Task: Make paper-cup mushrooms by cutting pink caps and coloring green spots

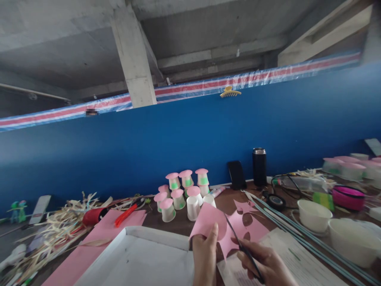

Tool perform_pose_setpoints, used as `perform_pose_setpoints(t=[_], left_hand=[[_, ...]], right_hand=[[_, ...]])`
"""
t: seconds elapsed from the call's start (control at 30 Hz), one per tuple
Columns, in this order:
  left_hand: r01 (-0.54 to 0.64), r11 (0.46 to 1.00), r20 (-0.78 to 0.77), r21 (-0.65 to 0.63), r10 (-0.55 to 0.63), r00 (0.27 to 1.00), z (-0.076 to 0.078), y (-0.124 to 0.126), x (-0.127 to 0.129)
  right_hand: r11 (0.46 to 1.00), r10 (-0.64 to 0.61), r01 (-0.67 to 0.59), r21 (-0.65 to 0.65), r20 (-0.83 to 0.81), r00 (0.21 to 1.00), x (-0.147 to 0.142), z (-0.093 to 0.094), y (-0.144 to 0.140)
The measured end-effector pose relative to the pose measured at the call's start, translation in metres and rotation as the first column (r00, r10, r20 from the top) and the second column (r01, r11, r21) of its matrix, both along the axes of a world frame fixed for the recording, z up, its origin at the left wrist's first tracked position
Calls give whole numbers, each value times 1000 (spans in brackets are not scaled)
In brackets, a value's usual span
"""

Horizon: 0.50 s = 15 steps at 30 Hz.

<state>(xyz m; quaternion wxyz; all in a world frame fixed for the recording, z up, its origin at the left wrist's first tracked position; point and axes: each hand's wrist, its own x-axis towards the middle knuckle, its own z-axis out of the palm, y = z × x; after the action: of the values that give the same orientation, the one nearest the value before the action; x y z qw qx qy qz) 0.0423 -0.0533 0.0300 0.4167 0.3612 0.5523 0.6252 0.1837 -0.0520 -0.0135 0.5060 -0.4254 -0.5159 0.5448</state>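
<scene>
Left hand (206,254) of mine stands upright, thumb pinching the pink paper (222,228). Right hand (266,265), fingers curled closed around the scissors (242,248), angles them up into the sheet.

- The paper sheet (222,230) sits between the left hand (205,254) and the right hand (268,264), above the surface (172,220).
- The scissors (244,248) are in the right hand.
- The cup figures (184,192) stand behind the paper sheet.
- The tray (133,254) lies left of the hands.
- The bowls (333,226) sit at right.
- The flask (259,167) stands against the wall (178,143), behind.
</scene>
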Motion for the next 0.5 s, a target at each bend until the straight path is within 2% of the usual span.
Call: perform_pose_setpoints(t=[0.1, 0.3, 0.5], left_hand=[[7, 1000, 1, 11, -7, 1000, -2, 0, 1], [-32, 999, 12, -14, 32, 999, -3, 1, 1], [-46, 998, 75, 45, 42, 996, -3, 2, 1]], right_hand=[[999, -34, 34, 6, 1, 999, -1, 0, 0], [999, 32, -32, -17, 9, 999, 2, 2, 0], [1000, 25, -25, -4, 38, 999, 3, 3, -1]])
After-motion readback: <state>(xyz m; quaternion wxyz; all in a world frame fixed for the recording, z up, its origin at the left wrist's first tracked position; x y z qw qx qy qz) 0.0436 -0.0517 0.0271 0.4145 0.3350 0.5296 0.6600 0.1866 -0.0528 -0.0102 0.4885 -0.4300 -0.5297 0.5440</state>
